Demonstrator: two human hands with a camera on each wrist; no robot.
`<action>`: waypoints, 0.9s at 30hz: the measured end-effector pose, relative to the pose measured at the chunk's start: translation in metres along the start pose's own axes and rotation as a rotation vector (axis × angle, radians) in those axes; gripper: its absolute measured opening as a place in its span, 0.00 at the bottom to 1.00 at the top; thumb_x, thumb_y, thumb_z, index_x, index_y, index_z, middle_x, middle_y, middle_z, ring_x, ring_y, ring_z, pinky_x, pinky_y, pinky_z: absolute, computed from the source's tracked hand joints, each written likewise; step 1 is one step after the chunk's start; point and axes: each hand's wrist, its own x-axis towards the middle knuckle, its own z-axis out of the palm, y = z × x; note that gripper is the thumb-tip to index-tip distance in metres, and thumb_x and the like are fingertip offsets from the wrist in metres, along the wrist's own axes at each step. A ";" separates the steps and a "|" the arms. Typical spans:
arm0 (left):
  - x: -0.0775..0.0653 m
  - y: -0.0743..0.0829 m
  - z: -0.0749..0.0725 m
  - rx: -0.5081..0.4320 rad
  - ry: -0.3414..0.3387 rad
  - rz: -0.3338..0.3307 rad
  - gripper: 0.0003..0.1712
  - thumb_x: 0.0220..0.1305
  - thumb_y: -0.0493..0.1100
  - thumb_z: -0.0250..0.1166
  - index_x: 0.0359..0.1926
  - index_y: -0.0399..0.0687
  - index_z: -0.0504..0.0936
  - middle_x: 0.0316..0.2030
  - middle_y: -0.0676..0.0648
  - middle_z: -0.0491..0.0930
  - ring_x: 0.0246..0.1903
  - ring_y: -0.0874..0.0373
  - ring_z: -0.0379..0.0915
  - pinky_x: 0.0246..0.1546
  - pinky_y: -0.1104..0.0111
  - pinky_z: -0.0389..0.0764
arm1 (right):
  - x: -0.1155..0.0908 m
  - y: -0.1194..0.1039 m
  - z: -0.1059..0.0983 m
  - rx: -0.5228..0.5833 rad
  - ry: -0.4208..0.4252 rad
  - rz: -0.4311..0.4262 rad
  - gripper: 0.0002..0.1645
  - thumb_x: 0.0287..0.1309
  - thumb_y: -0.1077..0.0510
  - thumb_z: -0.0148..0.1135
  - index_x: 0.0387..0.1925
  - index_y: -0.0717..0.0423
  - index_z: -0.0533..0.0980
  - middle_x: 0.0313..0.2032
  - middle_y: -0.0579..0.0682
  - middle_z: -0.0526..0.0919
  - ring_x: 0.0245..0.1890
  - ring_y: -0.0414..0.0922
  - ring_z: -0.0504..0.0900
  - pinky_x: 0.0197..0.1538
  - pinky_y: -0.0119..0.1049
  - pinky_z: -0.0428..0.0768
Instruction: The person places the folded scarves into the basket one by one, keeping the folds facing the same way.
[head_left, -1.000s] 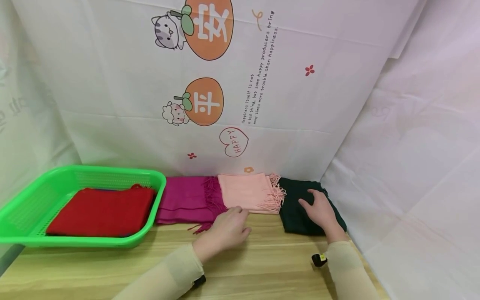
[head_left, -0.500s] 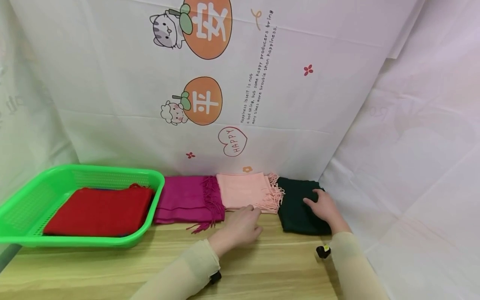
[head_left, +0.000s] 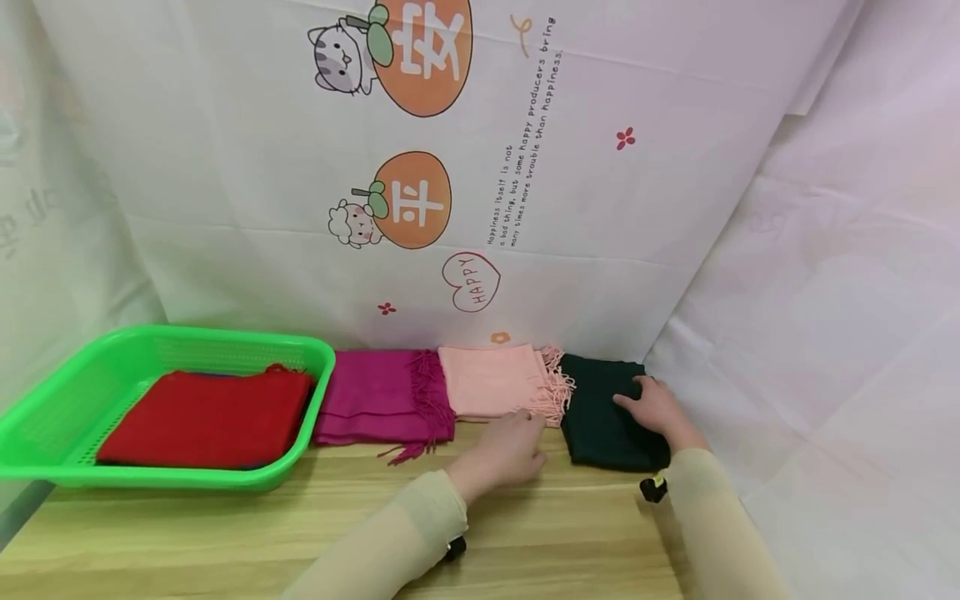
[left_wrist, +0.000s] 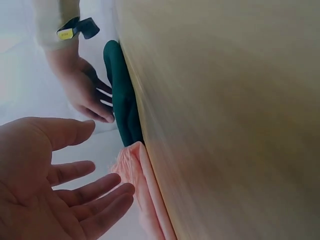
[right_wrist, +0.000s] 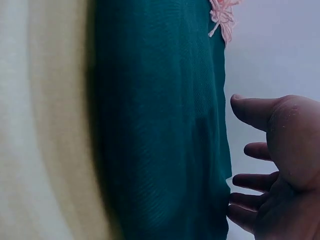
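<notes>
A dark green folded scarf (head_left: 604, 417) lies at the right end of a row of scarves. My right hand (head_left: 660, 412) is at its right edge, thumb over the cloth and fingers at the far side. In the right wrist view the right hand (right_wrist: 295, 165) has its fingers extended beside the green cloth (right_wrist: 160, 120). My left hand (head_left: 506, 448) hovers by the front edge of the pink fringed scarf (head_left: 491, 382). The left wrist view shows the left hand (left_wrist: 65, 185) with fingers loosely spread, holding nothing.
A green plastic basket (head_left: 322, 392) at the left holds a folded red scarf (head_left: 206, 421). Between the basket and the pink scarf lies a magenta fringed scarf (head_left: 375, 396). A printed white cloth (head_left: 570, 275) hangs behind the wooden table (head_left: 570, 542), with white cloth at the right too.
My left hand has moved right, from the magenta scarf's fringe to the front of the pink one. My right hand has shifted right from over the green scarf to its edge.
</notes>
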 end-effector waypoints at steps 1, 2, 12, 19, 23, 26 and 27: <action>0.002 0.001 0.001 -0.006 -0.001 0.000 0.21 0.74 0.51 0.72 0.60 0.47 0.83 0.51 0.47 0.85 0.51 0.52 0.84 0.50 0.57 0.87 | 0.002 0.000 -0.001 -0.008 -0.006 -0.002 0.49 0.83 0.40 0.60 0.80 0.78 0.59 0.75 0.86 0.59 0.74 0.82 0.61 0.73 0.76 0.66; 0.004 0.002 0.002 -0.013 -0.002 0.002 0.22 0.74 0.51 0.72 0.61 0.46 0.83 0.52 0.47 0.85 0.53 0.52 0.84 0.52 0.57 0.87 | 0.004 0.000 -0.001 -0.014 -0.012 -0.001 0.50 0.83 0.40 0.60 0.80 0.77 0.59 0.75 0.85 0.59 0.74 0.82 0.61 0.74 0.76 0.66; 0.021 0.017 0.006 0.030 -0.042 0.048 0.24 0.75 0.51 0.72 0.66 0.51 0.82 0.57 0.49 0.84 0.58 0.55 0.82 0.54 0.59 0.86 | 0.018 0.003 -0.003 -0.033 -0.092 0.026 0.49 0.84 0.42 0.59 0.80 0.79 0.57 0.76 0.86 0.57 0.75 0.82 0.60 0.74 0.75 0.66; 0.030 0.028 0.012 0.067 -0.079 0.064 0.14 0.75 0.50 0.73 0.55 0.56 0.83 0.53 0.51 0.83 0.55 0.56 0.81 0.50 0.60 0.86 | 0.024 0.004 -0.002 -0.048 -0.128 0.053 0.49 0.85 0.41 0.57 0.80 0.80 0.57 0.75 0.85 0.60 0.74 0.80 0.64 0.75 0.73 0.68; 0.035 0.032 0.016 0.085 -0.087 0.064 0.21 0.75 0.50 0.73 0.64 0.56 0.83 0.61 0.49 0.83 0.60 0.55 0.81 0.53 0.58 0.87 | 0.029 0.006 -0.003 -0.045 -0.124 0.050 0.51 0.85 0.39 0.58 0.79 0.80 0.58 0.75 0.85 0.61 0.74 0.80 0.64 0.74 0.72 0.68; 0.037 0.033 0.018 0.094 -0.102 0.064 0.25 0.76 0.52 0.73 0.68 0.56 0.81 0.65 0.47 0.82 0.62 0.54 0.81 0.56 0.58 0.87 | 0.033 0.009 -0.004 -0.049 -0.126 0.046 0.52 0.84 0.38 0.59 0.79 0.81 0.58 0.75 0.86 0.61 0.74 0.80 0.64 0.75 0.72 0.68; 0.038 0.033 0.018 0.100 -0.106 0.066 0.25 0.76 0.52 0.74 0.69 0.56 0.81 0.65 0.47 0.82 0.62 0.54 0.81 0.56 0.58 0.87 | 0.034 0.010 -0.004 -0.051 -0.126 0.043 0.52 0.84 0.38 0.59 0.79 0.81 0.58 0.75 0.86 0.61 0.75 0.80 0.64 0.75 0.72 0.68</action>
